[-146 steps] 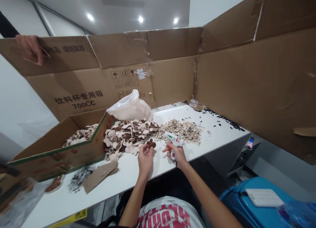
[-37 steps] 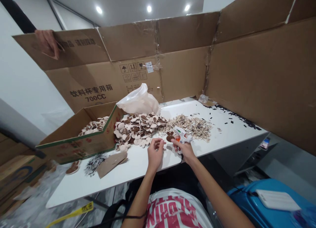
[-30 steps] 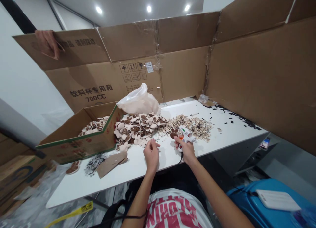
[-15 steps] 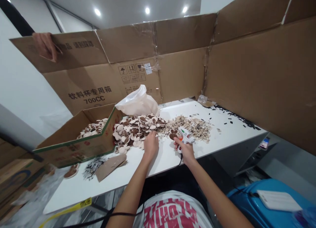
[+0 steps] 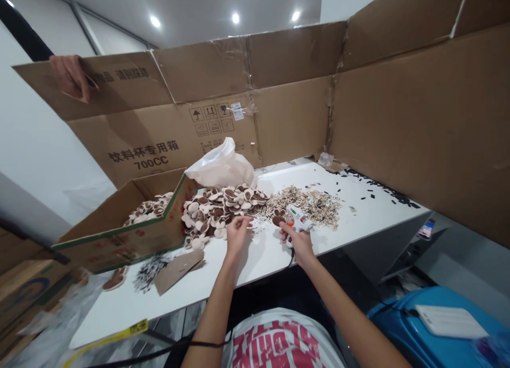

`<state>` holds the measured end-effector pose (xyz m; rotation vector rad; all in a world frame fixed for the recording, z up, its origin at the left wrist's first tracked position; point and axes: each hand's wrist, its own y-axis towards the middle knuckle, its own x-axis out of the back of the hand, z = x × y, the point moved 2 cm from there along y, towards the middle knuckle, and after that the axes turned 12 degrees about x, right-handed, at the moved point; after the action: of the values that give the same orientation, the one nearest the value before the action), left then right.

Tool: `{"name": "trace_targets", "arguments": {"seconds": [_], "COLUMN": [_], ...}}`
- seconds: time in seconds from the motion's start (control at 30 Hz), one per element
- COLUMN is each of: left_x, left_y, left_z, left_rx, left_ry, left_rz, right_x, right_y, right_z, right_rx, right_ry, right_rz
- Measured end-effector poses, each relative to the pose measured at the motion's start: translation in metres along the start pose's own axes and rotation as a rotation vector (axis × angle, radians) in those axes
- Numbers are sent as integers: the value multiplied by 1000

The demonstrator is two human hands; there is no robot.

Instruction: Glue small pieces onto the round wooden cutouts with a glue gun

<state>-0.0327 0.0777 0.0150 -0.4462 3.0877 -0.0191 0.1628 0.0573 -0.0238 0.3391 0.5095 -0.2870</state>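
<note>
My right hand (image 5: 297, 238) is wrapped round a white glue gun (image 5: 298, 219) above the white table. A brown felt piece with rounded ears (image 5: 278, 217) is at the fingertips of that hand, beside the gun. My left hand (image 5: 239, 231) has thumb and fingers pinched together; what they hold, if anything, is too small to make out. Left of it lies a heap of brown and cream felt pieces (image 5: 215, 211). Behind the gun spreads a pile of small beige pieces (image 5: 314, 203), and some small white bits (image 5: 261, 224) lie between my hands.
An open cardboard box (image 5: 119, 246) with felt pieces stands at the left. A white plastic bag (image 5: 225, 166) is behind the heap. Cardboard walls (image 5: 295, 113) surround the table, with another person's hand (image 5: 74, 76) at their top left. Brown sheets (image 5: 179, 270) and black bits (image 5: 382, 190) lie about.
My left hand has turned and drawn slightly left, and its pinched thumb and fingers now show. White bits between my hands show more clearly. My right hand stays nearly in place with the glue gun.
</note>
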Motion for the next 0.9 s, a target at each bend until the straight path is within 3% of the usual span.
{"name": "trace_targets", "arguments": {"seconds": [0.07, 0.17, 0.27, 0.37, 0.57, 0.73, 0.9], "left_x": [4, 15, 25, 29, 22, 17, 4], "left_y": [-6, -13, -21, -32, -50, -50, -58], "left_z": [4, 8, 7, -4, -25, -17, -7], "left_rx": [78, 110, 103, 54, -26, -30, 42], "left_ry": [-118, -211, -245, -213, -60, -18, -39], "left_rz": [28, -34, -110, -135, -88, -35, 59], "right_x": [1, 3, 3, 2, -2, 0, 2], "right_y": [0, -2, -6, -9, -9, -9, -6], "right_z": [1, -1, -9, -17, -18, -10, 1], "right_rx": [-16, -52, -99, -87, -73, -23, -40], "right_ry": [-19, -76, -182, -307, -385, -379, -150], "right_rz": [14, 133, 335, 418, 345, 285, 328]}}
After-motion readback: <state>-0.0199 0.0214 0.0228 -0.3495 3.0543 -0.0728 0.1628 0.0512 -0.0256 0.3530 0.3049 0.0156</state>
